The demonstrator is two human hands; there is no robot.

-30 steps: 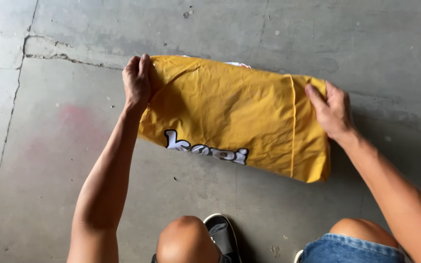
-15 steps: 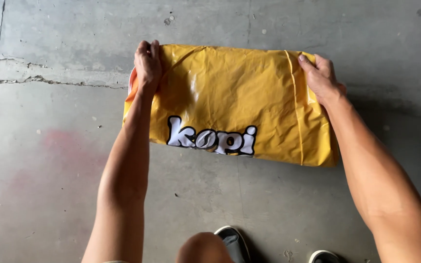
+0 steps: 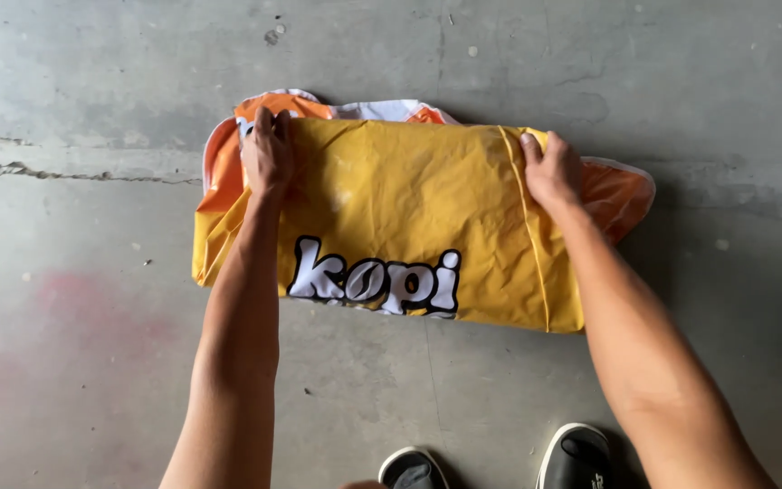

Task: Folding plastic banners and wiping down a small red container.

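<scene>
Hands: left (image 3: 267, 152), right (image 3: 550, 169) pinch yellow bag (image 3: 409, 217) top edge.

this looks like a workshop, warehouse or garage floor rather than a home interior. the ground is a bare grey concrete floor (image 3: 92, 362), stained and pitted, with a ragged crack (image 3: 65, 172) running across it and a faint pink paint smear (image 3: 83, 299). work goes on directly on the floor, beside the person's dark slip-on shoes (image 3: 576, 453).

Grey cracked concrete floor (image 3: 92, 362); folded yellow plastic sheet (image 3: 409, 208) lies centre-far, two dark white-soled shoes (image 3: 581, 453) near edge.
</scene>
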